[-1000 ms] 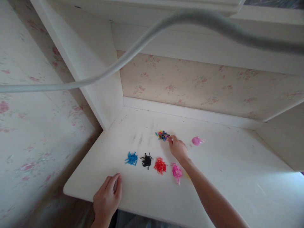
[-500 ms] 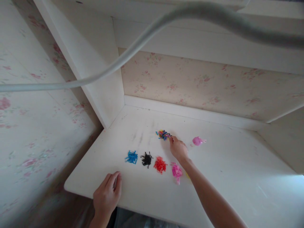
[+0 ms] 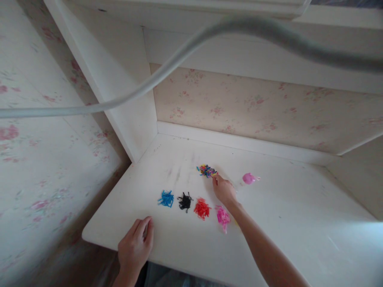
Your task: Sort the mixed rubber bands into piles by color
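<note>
From where I stand, the right hand (image 3: pixel 225 190) reaches toward the back edge of the bench (image 3: pixel 299 223), its thumb and fingertips drawn together at the near right fringe of a mixed pile (image 3: pixel 206 170) of little bands. I cannot tell whether a band is caught between them. Working at the fringe, I'd judge, lets the fingers get at single strands without scattering the heap.

The left hand (image 3: pixel 136 241) rests by the near edge, close to the rounded left corner, loosely curled; whether anything is inside I cannot tell. The two hands are well apart, the left probably parked there to leave the bands clear.

Between them a slanting row runs toward the near edge: a blue pile (image 3: pixel 166 198), a black pile (image 3: pixel 185 201), a red pile (image 3: pixel 202 208) and a pink pile (image 3: pixel 223 217), with a scrap of yellow (image 3: pixel 236 222) mostly hidden by the right forearm. The gaps presumably keep colours from mingling.

The bands look thin and rubbery; the black ones splay in crooked loops, the red ones look slightly glossy. Right of the mixed pile lies a rounded pink object (image 3: pixel 249 178) with a wispy tail. The bench is smooth, white and smudged.
</note>
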Action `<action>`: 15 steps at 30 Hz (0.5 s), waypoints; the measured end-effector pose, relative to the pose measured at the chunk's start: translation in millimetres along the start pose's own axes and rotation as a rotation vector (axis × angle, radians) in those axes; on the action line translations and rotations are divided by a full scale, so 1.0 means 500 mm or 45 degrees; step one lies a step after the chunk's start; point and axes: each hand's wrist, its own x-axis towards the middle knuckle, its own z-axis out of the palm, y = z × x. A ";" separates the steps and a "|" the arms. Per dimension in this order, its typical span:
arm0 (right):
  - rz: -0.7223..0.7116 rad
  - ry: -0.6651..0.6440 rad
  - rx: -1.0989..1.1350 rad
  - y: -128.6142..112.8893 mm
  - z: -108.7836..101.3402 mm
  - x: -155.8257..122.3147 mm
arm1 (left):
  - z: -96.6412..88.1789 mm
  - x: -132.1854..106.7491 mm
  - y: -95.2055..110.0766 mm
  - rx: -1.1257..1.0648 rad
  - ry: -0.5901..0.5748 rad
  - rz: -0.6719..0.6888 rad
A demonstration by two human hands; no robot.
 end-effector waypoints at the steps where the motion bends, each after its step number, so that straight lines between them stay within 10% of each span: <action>1: -0.002 -0.004 0.000 0.001 0.001 -0.001 | 0.000 0.000 0.000 0.001 0.000 0.001; 15: -0.114 -0.084 -0.029 0.000 -0.013 -0.010 | -0.005 0.003 0.003 0.032 0.000 0.033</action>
